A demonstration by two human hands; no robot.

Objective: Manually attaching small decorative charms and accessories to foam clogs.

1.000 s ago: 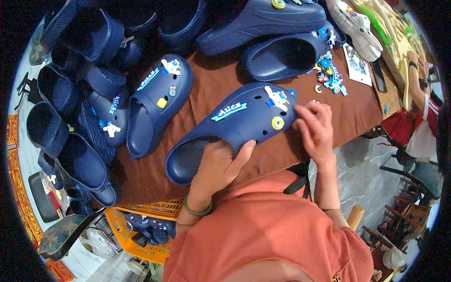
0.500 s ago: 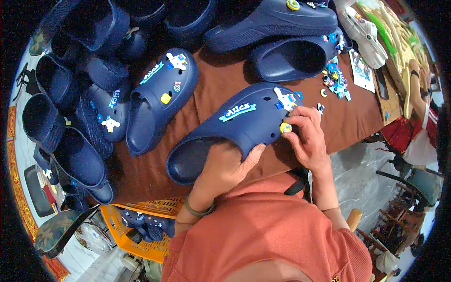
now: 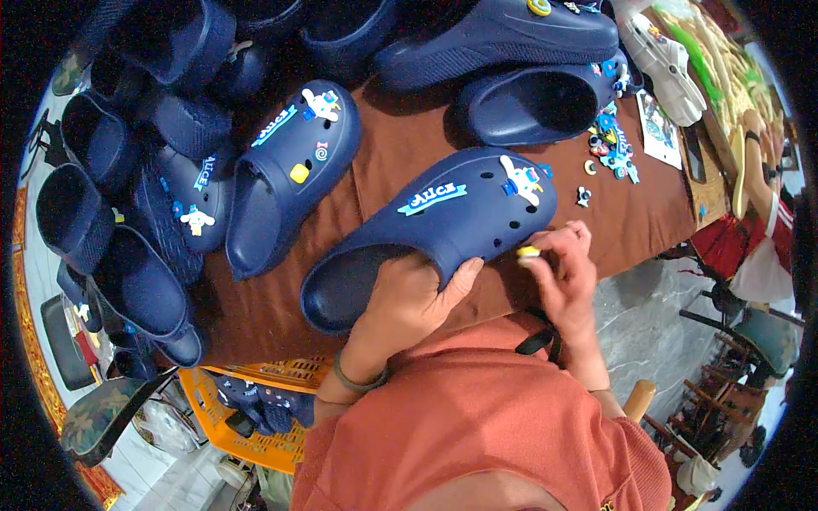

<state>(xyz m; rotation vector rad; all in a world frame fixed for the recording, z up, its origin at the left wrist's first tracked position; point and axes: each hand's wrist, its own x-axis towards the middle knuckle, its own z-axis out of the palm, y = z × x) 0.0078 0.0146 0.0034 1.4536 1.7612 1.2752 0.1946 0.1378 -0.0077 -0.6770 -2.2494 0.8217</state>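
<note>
In the head view, a navy clog [image 3: 426, 230] was held at the near side of the brown cloth [image 3: 388, 140], its toe pointed up and to the right. It was gripped by the left hand [image 3: 409, 298], with the fingers tucked into the foot opening and the thumb laid along the outer edge; how those hidden fingers were set could not be told. A small yellow charm [image 3: 528, 252] was pinched between thumb and fingertips of the right hand [image 3: 567, 277], just beside the toe and apart from it. On the clog, a blue banner charm [image 3: 433, 198] and a white figure charm [image 3: 521, 180] were seen fixed. Loose charms [image 3: 615, 153] were scattered beyond the toe, and another decorated clog [image 3: 285, 162] was placed to the left.
</note>
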